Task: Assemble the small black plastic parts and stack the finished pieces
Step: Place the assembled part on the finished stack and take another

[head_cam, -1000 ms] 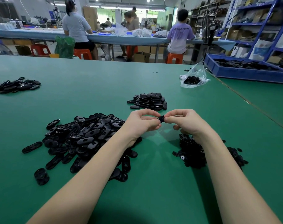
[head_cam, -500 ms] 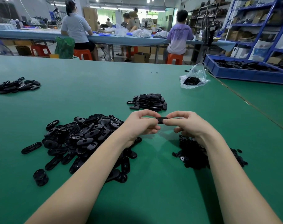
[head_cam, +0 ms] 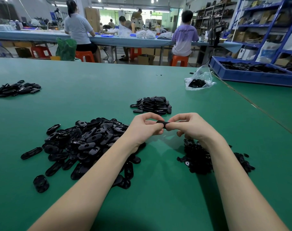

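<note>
Black oval part (head_cam: 162,124) pinched between left hand (head_cam: 146,126) and right hand (head_cam: 191,126), above table (head_cam: 91,87) centre. Even thumb pressure advised until insert judged seated; finished stack (head_cam: 152,105) lies just beyond.

We are seeing one small black oval part (head_cam: 162,123) sitting pinched between two hands above the table. We are counting loose oval shells (head_cam: 85,142) heaped left, small fittings (head_cam: 198,159) right, finished pieces (head_cam: 152,105) stacked beyond.

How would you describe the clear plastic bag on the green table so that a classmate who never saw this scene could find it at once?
Start at the blue tray on the far right. Just left of it, on the green table, lies the clear plastic bag. It alone is a crinkled see-through wrapper holding black parts; the other black parts lie in bare heaps.
</note>
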`<state>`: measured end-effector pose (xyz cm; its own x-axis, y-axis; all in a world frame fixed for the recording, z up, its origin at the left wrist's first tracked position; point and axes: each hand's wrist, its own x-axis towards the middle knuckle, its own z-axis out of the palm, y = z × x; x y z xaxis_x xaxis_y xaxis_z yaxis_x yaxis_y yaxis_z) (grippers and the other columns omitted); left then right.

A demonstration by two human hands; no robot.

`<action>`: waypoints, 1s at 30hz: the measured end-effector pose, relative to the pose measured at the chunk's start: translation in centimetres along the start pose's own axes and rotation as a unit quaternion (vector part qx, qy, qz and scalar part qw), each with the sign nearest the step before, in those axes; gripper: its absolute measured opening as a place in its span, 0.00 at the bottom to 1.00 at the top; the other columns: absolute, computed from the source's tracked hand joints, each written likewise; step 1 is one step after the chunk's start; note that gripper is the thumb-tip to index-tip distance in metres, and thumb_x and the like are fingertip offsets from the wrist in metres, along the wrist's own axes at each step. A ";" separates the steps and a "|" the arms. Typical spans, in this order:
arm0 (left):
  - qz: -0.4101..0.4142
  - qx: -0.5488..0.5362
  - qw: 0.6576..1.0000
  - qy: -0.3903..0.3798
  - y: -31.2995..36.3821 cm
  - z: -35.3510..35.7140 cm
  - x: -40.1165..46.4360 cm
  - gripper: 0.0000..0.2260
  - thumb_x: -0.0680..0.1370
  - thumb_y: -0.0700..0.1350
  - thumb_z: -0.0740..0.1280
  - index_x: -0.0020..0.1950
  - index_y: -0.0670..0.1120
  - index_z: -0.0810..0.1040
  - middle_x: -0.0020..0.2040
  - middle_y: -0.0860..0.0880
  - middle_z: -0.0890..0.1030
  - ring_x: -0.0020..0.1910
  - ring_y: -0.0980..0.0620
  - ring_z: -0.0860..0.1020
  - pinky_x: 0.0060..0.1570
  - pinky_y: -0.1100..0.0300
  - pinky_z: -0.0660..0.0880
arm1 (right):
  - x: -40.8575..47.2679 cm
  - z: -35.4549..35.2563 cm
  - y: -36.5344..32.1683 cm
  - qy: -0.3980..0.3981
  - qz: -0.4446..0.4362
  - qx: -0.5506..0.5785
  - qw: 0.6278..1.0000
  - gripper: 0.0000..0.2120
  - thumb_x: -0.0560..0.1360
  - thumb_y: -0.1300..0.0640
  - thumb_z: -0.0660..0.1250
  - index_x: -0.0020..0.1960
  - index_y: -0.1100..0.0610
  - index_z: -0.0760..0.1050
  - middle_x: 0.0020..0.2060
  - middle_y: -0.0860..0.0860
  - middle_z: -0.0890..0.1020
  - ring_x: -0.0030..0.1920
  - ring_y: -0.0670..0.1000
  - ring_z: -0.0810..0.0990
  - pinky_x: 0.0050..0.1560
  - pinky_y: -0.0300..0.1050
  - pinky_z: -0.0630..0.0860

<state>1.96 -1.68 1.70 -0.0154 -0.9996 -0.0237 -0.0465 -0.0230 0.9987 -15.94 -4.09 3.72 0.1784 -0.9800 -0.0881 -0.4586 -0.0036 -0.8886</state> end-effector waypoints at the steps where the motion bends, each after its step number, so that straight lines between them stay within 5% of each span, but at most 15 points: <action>1: 0.000 0.012 1.000 0.006 -0.1 0.1 0.0 0.05 0.76 0.35 0.71 0.49 0.44 0.81 0.39 0.44 0.86 0.36 0.52 0.82 0.52 0.60 0.80 | 0.1 0.1 0.0 0.005 -0.003 -0.006 1.000 0.04 0.70 0.54 0.78 0.42 0.53 0.84 0.37 0.50 0.86 0.27 0.43 0.73 0.28 0.35 0.65; 13: 0.009 0.040 0.999 0.028 -1.1 0.2 0.5 0.05 0.75 0.38 0.74 0.48 0.46 0.83 0.41 0.46 0.87 0.39 0.53 0.85 0.54 0.57 0.80 | 0.8 1.0 0.7 0.055 -0.023 -0.029 0.998 0.08 0.69 0.56 0.78 0.36 0.53 0.80 0.22 0.41 0.72 0.23 0.41 0.67 0.26 0.33 0.63; 21: 0.093 0.099 0.989 0.063 -1.1 0.3 0.4 0.06 0.75 0.39 0.73 0.48 0.49 0.82 0.42 0.48 0.86 0.41 0.53 0.86 0.53 0.57 0.81 | 0.9 1.7 0.5 0.087 -0.052 -0.019 0.995 0.07 0.69 0.53 0.79 0.39 0.53 0.81 0.29 0.44 0.79 0.27 0.42 0.71 0.33 0.37 0.68; 24: 0.178 0.249 0.951 0.046 -0.4 -0.6 0.5 0.07 0.74 0.42 0.73 0.49 0.53 0.82 0.43 0.57 0.84 0.41 0.61 0.81 0.48 0.67 0.78 | 0.6 0.9 0.5 0.048 -0.037 0.063 0.996 0.05 0.72 0.56 0.77 0.47 0.53 0.82 0.34 0.47 0.85 0.26 0.41 0.70 0.28 0.32 0.67; 30: 0.213 0.417 0.881 0.062 -0.8 -0.6 2.1 0.07 0.74 0.49 0.73 0.51 0.58 0.80 0.48 0.58 0.79 0.45 0.56 0.79 0.46 0.56 0.77 | 0.6 0.0 0.9 0.038 0.009 0.054 0.998 0.09 0.75 0.51 0.75 0.54 0.51 0.80 0.39 0.45 0.88 0.28 0.41 0.77 0.34 0.38 0.71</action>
<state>2.53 -3.82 0.90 -0.1015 -0.9096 0.4029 -0.7819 0.3233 0.5330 -16.20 -4.67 2.86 0.1031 -0.9919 -0.0736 -0.3636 0.0313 -0.9310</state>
